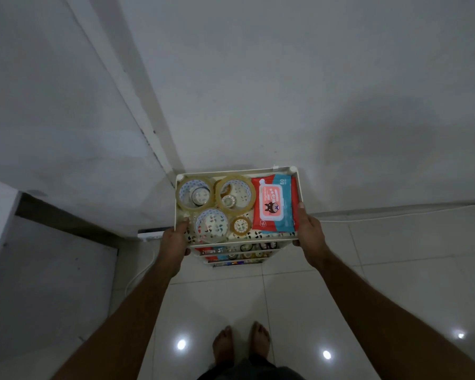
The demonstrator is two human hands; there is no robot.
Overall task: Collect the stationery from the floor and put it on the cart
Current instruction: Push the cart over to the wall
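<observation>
- My left hand (176,238) grips the near-left corner of the cart (232,171), thumb over the rim, fingers curled under.
- My right hand (309,229) grips the near-right edge, thumb along the rim.
- Hands well apart, top tray between them.
- Between hands: four tape rolls (194,193) on the side of my left hand, some with smaller rolls inside.
- Wipes pack (274,205) just beside my right thumb.
- Lower shelves below my hands hold more items; details unclear.
- My bare feet (240,342) on tiled floor (395,270), nearer to me than both hands.
</observation>
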